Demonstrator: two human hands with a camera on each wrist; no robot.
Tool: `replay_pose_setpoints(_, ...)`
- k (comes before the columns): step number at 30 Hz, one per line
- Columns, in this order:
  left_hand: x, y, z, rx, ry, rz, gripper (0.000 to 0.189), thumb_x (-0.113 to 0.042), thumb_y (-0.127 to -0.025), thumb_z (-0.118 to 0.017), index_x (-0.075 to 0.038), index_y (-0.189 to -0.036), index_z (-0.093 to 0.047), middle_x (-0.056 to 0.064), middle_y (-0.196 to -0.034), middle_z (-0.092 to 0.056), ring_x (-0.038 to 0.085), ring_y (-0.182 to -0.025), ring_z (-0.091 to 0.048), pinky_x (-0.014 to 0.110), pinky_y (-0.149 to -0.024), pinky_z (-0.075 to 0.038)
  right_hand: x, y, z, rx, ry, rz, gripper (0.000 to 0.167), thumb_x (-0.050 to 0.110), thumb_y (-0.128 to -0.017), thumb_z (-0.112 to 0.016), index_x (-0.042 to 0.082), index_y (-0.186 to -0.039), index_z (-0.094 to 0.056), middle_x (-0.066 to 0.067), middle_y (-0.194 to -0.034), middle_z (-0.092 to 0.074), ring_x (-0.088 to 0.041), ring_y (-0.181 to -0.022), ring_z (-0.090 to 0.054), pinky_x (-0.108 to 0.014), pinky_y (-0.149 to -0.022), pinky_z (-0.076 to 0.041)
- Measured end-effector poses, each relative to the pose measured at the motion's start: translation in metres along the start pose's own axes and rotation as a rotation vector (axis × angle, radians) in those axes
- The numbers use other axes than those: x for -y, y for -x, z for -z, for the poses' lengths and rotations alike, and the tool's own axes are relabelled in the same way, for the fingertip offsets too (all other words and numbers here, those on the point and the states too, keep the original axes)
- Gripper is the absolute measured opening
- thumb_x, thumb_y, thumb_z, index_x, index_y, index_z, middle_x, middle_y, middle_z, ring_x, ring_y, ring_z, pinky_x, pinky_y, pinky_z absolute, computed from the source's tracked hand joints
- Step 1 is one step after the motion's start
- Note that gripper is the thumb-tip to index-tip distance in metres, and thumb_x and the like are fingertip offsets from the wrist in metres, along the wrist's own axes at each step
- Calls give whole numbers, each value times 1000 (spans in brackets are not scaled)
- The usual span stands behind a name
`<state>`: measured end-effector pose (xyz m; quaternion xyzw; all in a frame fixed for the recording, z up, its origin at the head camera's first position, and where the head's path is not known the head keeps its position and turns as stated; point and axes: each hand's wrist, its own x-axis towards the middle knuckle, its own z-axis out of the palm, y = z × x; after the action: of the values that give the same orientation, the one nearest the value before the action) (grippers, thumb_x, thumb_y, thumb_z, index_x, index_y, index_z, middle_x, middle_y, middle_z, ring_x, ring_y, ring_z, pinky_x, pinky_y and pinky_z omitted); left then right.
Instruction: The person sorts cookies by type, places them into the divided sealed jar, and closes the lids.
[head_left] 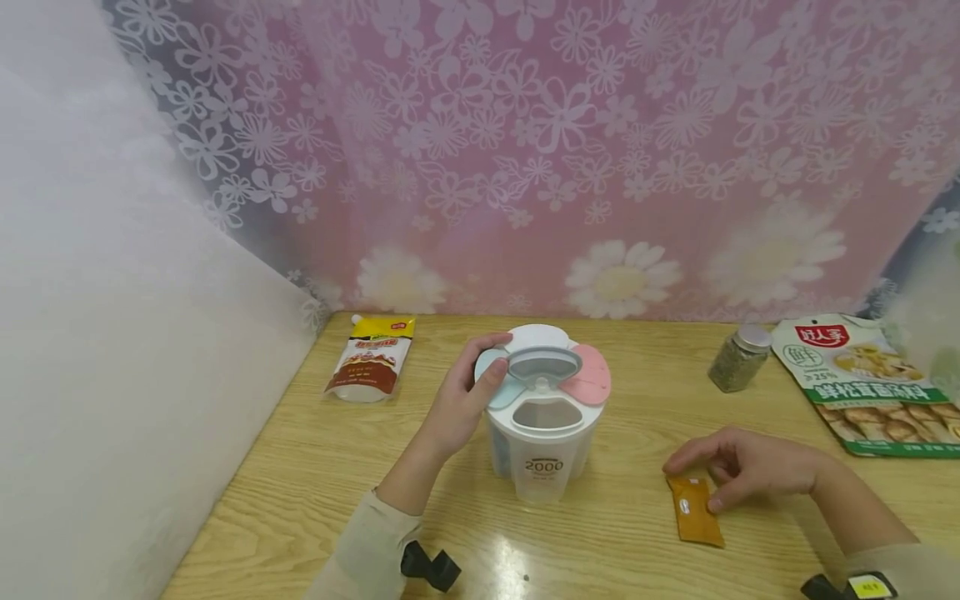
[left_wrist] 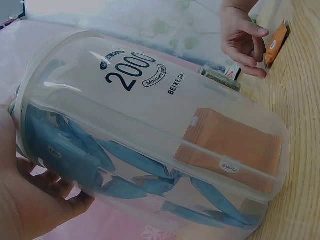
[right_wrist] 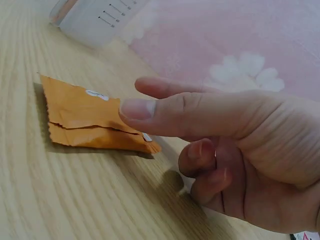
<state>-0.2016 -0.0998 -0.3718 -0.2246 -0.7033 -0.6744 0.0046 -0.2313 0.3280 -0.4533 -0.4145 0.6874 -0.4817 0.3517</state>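
In the head view, my left hand [head_left: 463, 392] grips the rim of a clear divided storage container [head_left: 543, 467], with fingers at its pale blue lid segment. The front flap [head_left: 546, 364] of its lid stands raised over an opening. Through the wall, the left wrist view shows an orange packet [left_wrist: 230, 150] in one compartment and several blue packets [left_wrist: 135, 160] in another. My right hand [head_left: 757, 467] is low over the table at another orange packet [head_left: 696, 510]. Its thumb and index finger are spread across that packet's upper end, the other fingers bent.
A yellow, white and brown pouch [head_left: 370, 360] lies at the back left. Back right are a small glass jar of dried herbs [head_left: 738, 360] and a large green and white bag [head_left: 862, 383]. A pink floral curtain [head_left: 525, 167] hangs behind the wooden table [head_left: 300, 492].
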Motion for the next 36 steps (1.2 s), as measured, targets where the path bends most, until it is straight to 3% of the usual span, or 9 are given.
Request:
replay_pose_setpoints(10,-2,0,0,0,1,8,47,-38,-105,-50,-15,-145,-44,10,-148,-46,22,-125,-51,30,-101,-48,3,-5,-15,-105,215,26,48,3,-85,-76,6,-131,-62,-10,-128,-63,-22,-61,-42,-24,-57,-45)
replay_pose_setpoints(16,-2,0,0,-2,-4,1,45,-37,-105,-49,-14,-144,-45,11,-146,-47,22,-125,-52,30,-100,-48,4,-5,-16,-133,187,-72,43,11,-86,-76,8,-127,-64,-7,-119,-68,-21,-58,-43,-24,-54,-45)
replay_pose_setpoints(20,-3,1,-1,-3,0,7,43,-34,-106,-49,-14,-144,-46,11,-147,-47,22,-125,-51,29,-100,-47,2,-6,-16,-142,168,-80,37,11,-89,-75,8,-124,-65,-8,-106,-65,-24,-57,-41,-24,-52,-44)
replay_pose_setpoints(24,-3,1,0,1,-2,5,44,-34,-106,-49,-13,-145,-45,13,-146,-48,23,-125,-52,30,-100,-48,1,-7,-17,-159,161,-67,26,8,-95,-66,7,-121,-66,-8,-101,-67,-22,-58,-44,-25,-54,-46)
replay_pose_setpoints(30,-2,0,0,-3,-7,2,46,-36,-105,-50,-13,-145,-45,13,-145,-48,22,-125,-52,30,-99,-48,1,-7,-18,-184,130,-45,19,5,-100,-57,7,-114,-69,-5,-104,-73,-2,-77,-61,-27,-66,-53)
replay_pose_setpoints(33,-2,0,0,-6,-8,2,46,-36,-105,-50,-12,-145,-45,13,-146,-48,21,-124,-52,28,-100,-48,1,-8,-17,-173,82,-8,20,0,-99,-56,4,-113,-69,-6,-103,-74,-2,-78,-63,-29,-65,-55)
replay_pose_setpoints(36,-3,1,-1,-10,-2,5,45,-35,-105,-50,-12,-144,-45,13,-145,-48,20,-123,-52,27,-99,-47,4,-9,-16,-161,17,61,24,-8,-98,-52,0,-114,-68,-8,-103,-73,-10,-73,-60,-32,-63,-54)
